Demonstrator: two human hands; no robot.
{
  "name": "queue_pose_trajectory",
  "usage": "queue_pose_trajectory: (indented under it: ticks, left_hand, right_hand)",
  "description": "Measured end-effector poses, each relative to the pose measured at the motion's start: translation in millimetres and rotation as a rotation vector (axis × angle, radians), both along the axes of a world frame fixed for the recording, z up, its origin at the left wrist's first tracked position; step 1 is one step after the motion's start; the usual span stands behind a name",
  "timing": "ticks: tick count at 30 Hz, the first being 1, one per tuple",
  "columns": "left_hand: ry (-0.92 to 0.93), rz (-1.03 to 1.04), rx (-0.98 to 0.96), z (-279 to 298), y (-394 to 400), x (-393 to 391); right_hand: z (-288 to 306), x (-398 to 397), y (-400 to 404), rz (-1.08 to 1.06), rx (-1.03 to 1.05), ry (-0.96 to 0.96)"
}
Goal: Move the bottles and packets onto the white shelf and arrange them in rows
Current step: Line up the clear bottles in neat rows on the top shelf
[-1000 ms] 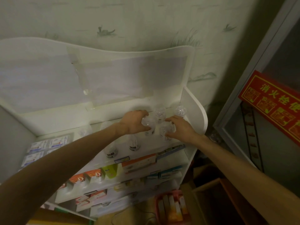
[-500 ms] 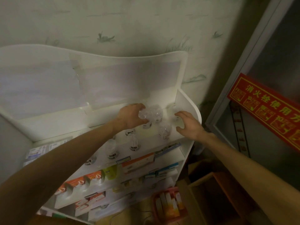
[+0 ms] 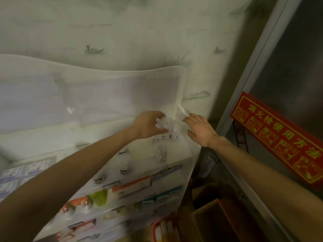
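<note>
Two hands (image 3: pixel 174 127), bottles (image 3: pixel 165 125), red sign (image 3: pixel 279 137)

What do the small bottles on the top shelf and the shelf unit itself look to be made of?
The bottles look like clear plastic or glass: the shelf shows through them and their tops catch glints. Blur leaves it open which. The left hand is curled around a cluster of them.

The white shelf looks like smooth painted board or plastic, semi-gloss: flat panels, rounded corners and a soft sheen with no grain.

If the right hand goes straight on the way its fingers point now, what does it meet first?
Probably the white shelf's right side panel: the open right hand points up and left toward it, empty. The clear bottles lie just beyond. Depth is unclear.
</note>
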State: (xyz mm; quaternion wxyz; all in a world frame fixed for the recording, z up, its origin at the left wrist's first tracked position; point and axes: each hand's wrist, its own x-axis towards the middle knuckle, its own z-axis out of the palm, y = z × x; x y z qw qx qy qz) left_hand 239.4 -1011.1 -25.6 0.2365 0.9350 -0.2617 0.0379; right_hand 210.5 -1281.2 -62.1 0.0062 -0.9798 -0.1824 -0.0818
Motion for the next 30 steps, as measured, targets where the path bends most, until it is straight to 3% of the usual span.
queue_pose_trajectory:
  ticks: [11, 19, 30]
  left_hand:
    - [0.119, -0.135, 0.246, -47, -72, 5]
    - [0.143, -0.13, 0.292, -79, -76, 8]
    - [-0.114, 0.083, 0.237, -67, -52, 32]
  right_hand:
    - [-10, 59, -17, -0.02, 0.278, 0.074]
    - [-24, 77, -6, 0.081, 0.354, 0.128]
    - [-35, 102, 4, 0.112, 0.077, 0.16]
